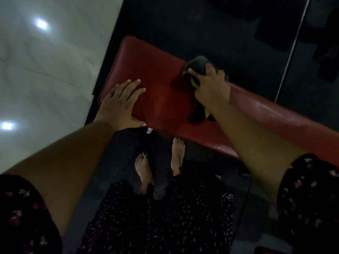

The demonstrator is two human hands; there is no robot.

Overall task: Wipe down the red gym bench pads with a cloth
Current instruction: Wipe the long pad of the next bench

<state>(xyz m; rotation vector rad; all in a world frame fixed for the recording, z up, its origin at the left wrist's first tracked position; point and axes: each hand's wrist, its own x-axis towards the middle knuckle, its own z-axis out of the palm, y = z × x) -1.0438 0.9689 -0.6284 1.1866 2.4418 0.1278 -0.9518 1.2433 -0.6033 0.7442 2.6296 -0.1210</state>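
My left hand (119, 105) lies flat on the pad (156, 70), left end; right hand (211, 88) grips cloth (198, 65) at its far edge.

Red bench pad (161, 99) carries a dark cloth (199, 63); left hand (119, 105) rests flat there.

A deep red pad (161, 85), glossy and paler where light strikes its right end, stands out against black flooring (183, 19). On it, a dark grey cloth (199, 64) shows flashes of yellow-green. To the left, white floor tiles (45, 70) carry bright square reflections. Near, a black dress (165, 226) is scattered with small pink and white flowers, above a charcoal mat (124, 162) with a fine dotted mesh. The toenails (145, 153) are painted black.
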